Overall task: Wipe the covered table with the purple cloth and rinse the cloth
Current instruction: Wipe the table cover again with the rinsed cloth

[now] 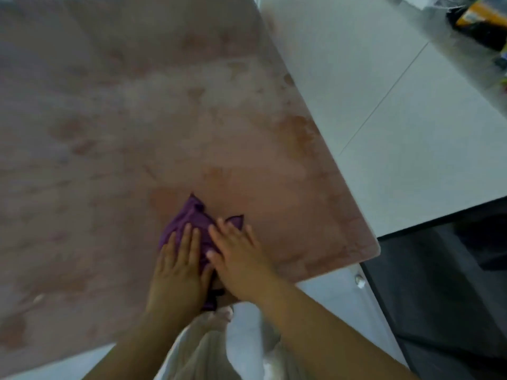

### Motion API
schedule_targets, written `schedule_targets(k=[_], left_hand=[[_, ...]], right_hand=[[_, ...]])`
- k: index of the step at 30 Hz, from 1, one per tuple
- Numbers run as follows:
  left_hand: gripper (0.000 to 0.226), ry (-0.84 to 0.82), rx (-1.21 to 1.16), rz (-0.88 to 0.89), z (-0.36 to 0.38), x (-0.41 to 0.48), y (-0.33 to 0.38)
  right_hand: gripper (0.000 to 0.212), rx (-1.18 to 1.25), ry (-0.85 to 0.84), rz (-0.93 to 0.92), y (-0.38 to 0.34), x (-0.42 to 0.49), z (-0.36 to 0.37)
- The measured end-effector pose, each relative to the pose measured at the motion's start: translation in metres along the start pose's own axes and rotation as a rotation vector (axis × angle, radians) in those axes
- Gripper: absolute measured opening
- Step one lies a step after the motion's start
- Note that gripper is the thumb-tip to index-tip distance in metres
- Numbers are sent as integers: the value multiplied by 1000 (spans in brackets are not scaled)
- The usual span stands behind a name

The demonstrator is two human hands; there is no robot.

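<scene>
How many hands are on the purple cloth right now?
2. The left hand presses flat on the purple cloth; the right hand lies beside it on the cloth's right part.

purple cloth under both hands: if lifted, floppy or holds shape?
Likely floppy: the purple cloth lies bunched in soft folds under the left hand and right hand. Probably light, thin fabric. It should slide easily on the smooth table cover, bunching rather than rolling.

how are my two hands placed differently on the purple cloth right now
The left hand lies nearer the table's near edge, fingers pointing straight ahead; the right hand reaches further forward and angles up-left. The left hand covers the purple cloth's left part, the right its right corner. Both press flat, palms down.
</scene>
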State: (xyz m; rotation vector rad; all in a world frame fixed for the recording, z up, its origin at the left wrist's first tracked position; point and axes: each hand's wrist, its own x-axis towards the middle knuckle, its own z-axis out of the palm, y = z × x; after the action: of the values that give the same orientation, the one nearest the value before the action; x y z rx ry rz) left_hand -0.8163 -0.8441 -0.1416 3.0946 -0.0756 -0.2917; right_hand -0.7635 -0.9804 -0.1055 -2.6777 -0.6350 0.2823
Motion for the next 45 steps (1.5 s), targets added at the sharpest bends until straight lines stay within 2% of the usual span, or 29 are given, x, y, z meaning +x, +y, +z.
schedule_targets(k=[2, 4, 6, 7, 10, 13, 16, 19, 21, 22, 25, 28, 33, 35, 37, 39, 43, 45], left_hand=[[66, 21, 13, -109, 0, -17, -8], [73, -21, 16, -93, 1, -23, 6], [78, -45, 8, -14, 3, -19, 35], [79, -47, -14, 24, 1, -14, 56], [70, -50, -141, 102, -10, 12, 128], [62, -192, -370, 116, -23, 57, 180], [66, -195, -839, 79, -47, 78, 182], [66, -193, -1194, -52, -52, 66, 148], [63, -106, -1313, -181, -50, 54, 124], [62, -24, -1295, -241, -48, 49, 112], [58, 160, -1132, -307, -44, 46, 84], [55, 190, -1101, -342, -44, 52, 76], [46, 145, -1019, -411, -42, 55, 88], [47, 120, -973, -463, -43, 54, 100], [48, 130, -897, -548, -46, 53, 117], [54, 176, -847, -663, -52, 53, 140], [66, 306, -843, -933, -62, 58, 192], [63, 278, -775, -1014, -68, 60, 211]], right_hand=[[52, -66, -184, -187, -13, -13, 7], [51, -142, -280, -252, -10, -28, 4], [51, -151, -257, -213, 13, -42, -3], [54, -157, -183, -180, 28, -50, -7], [50, -194, -60, 12, 74, -73, -35], [43, -14, -75, 194, 117, -81, -59], [49, 191, 30, 252, 131, -61, -74], [62, 24, -139, 208, 119, -38, -51], [77, -167, -173, 123, 105, -31, -31], [78, -237, -189, 66, 101, -31, -23], [57, -293, -232, -148, 115, -30, -22], [48, -300, -232, -347, 163, -18, -43], [50, -302, -277, -387, 224, 46, -82], [56, -307, -243, -375, 235, 93, -90], [58, -288, -229, -302, 229, 137, -91], [53, -272, -260, -314, 202, 162, -85], [52, -275, -450, -756, 150, 111, -69], [51, -326, -526, -965, 151, 60, -66]])
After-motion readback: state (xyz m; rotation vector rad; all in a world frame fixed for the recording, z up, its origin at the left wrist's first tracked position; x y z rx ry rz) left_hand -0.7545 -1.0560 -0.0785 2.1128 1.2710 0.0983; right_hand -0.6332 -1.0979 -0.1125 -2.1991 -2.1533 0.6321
